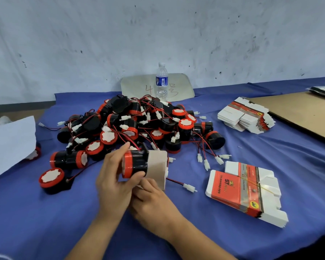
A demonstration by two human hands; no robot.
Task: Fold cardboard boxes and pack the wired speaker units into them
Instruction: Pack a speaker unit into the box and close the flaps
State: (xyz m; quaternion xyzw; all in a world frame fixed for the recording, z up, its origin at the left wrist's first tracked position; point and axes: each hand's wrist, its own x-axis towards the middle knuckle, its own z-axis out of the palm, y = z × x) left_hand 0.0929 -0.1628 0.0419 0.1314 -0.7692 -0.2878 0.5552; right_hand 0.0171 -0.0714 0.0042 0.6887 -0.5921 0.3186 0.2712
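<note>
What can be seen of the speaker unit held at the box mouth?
The speaker unit is a glossy black, plastic-looking cylinder with a red cap at its left end. It lies roughly level above the blue cloth, its right end inside the open cardboard box. The left hand grips it round the red end; the right hand holds the box. Red and black wires leave its top.
</note>
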